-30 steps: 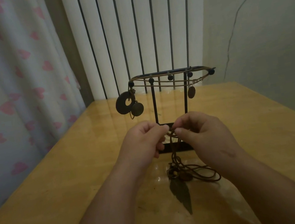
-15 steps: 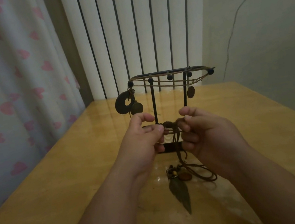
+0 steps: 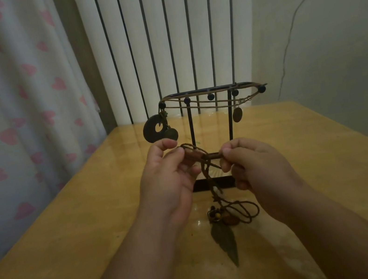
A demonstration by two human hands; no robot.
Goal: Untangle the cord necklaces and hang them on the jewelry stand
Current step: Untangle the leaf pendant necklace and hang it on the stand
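A tangled cord necklace (image 3: 214, 156) is held up between the two hands, in front of the jewelry stand (image 3: 190, 123) and above the wooden table (image 3: 71, 233). The left hand (image 3: 168, 181) is curled, and one part of the cord is pinched between its thumb and forefinger, while the other fingers are folded toward the palm. The right hand (image 3: 258, 175) is curled too, and a thicker, knotted part of the cord is pinched at its fingertips. A short piece of cord is stretched between the hands, and from there twisted strands are let down to the table. On the surface below, a cord loop (image 3: 252, 211), some small beads (image 3: 216, 216) and a dark leaf pendant (image 3: 225, 242) are laid. The stand is placed upright farther back on the table, and its black base is partly hidden behind the hands. Other cords are already hung along its top bar. A large ring pendant (image 3: 153, 130) and a smaller round pendant (image 3: 171, 134) are seen at its left end, overlapping, and an oval pendant (image 3: 237, 114) just beside the right post. Behind the table white vertical slats (image 3: 159, 33) are seen, and at the left a curtain (image 3: 10, 96) printed with pink hearts.
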